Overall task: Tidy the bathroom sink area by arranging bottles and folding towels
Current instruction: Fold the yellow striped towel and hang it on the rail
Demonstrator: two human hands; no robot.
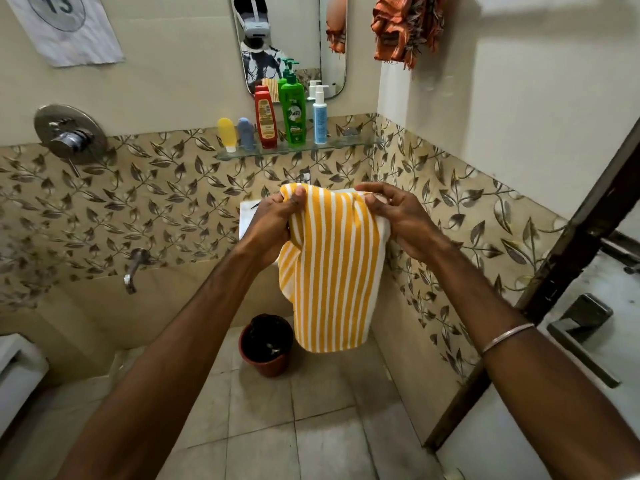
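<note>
A yellow and white striped towel hangs in the air in front of the white sink, which it mostly hides. My left hand grips its upper left corner. My right hand pinches its upper right edge. On the glass shelf under the mirror stand a yellow tube, a blue tube, a red bottle, a green pump bottle and a white and blue pump bottle, all upright in a row.
An orange patterned cloth hangs on the wall at upper right. A brown bucket stands on the tiled floor below the sink. A wall tap and a shower mixer are on the left wall. A dark door frame rises at right.
</note>
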